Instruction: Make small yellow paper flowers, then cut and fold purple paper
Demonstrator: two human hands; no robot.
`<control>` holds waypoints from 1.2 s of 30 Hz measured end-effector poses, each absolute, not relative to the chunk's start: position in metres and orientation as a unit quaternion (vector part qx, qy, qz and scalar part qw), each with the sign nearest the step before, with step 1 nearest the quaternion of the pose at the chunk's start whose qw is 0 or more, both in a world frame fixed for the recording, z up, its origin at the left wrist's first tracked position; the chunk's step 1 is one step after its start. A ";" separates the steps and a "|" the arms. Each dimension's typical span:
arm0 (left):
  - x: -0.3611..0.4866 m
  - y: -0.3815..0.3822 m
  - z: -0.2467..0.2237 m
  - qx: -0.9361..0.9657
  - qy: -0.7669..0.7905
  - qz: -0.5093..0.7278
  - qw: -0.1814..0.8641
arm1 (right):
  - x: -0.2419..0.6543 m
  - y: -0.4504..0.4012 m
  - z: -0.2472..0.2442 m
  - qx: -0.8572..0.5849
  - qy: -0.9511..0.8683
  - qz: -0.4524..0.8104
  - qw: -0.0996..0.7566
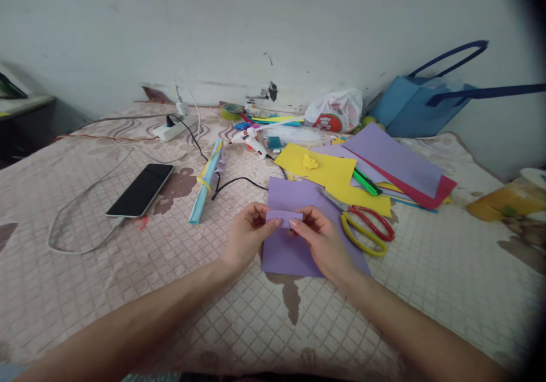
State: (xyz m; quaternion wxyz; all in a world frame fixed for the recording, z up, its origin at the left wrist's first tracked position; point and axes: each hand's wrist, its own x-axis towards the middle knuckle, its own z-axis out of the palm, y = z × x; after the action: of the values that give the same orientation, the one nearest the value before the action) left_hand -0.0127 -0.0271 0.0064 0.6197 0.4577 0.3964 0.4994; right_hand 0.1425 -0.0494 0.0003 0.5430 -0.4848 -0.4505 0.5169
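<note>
A small strip of purple paper is stretched between my two hands above a larger purple sheet. My left hand pinches its left end between thumb and fingers. At the other end, my right hand is closed on the strip in the same way. Scissors with one red and one yellow handle lie just right of my right hand, their blades over the purple sheet. To the left of my hands rests a light blue paper roll with yellow and purple curled strips on it.
A glue gun with a black cord lies behind. Yellow paper, a green cutter and stacked sheets are at the right. A charging phone and power strip are left; a drink cup stands far right.
</note>
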 end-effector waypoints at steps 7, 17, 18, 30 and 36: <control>-0.013 -0.027 0.006 0.458 0.401 0.495 0.620 | 0.144 -0.049 0.001 -0.496 -0.461 0.502 0.539; -0.012 -0.028 0.003 0.457 0.400 0.490 0.625 | 0.145 -0.049 0.004 -0.501 -0.485 0.479 0.533; -0.012 -0.028 0.003 0.456 0.400 0.490 0.626 | 0.145 -0.049 0.004 -0.500 -0.483 0.481 0.535; -0.014 -0.028 0.008 0.445 0.398 0.481 0.641 | 0.145 -0.048 0.004 -0.493 -0.476 0.496 0.533; -0.016 -0.027 0.008 0.454 0.403 0.461 0.647 | 0.146 -0.048 0.004 -0.491 -0.485 0.493 0.530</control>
State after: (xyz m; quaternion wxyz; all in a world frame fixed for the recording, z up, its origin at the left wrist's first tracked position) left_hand -0.0164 -0.0275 0.0083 0.6467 0.4541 0.4034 0.4614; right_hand 0.1465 -0.0483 0.0042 0.5296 -0.4915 -0.4846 0.4931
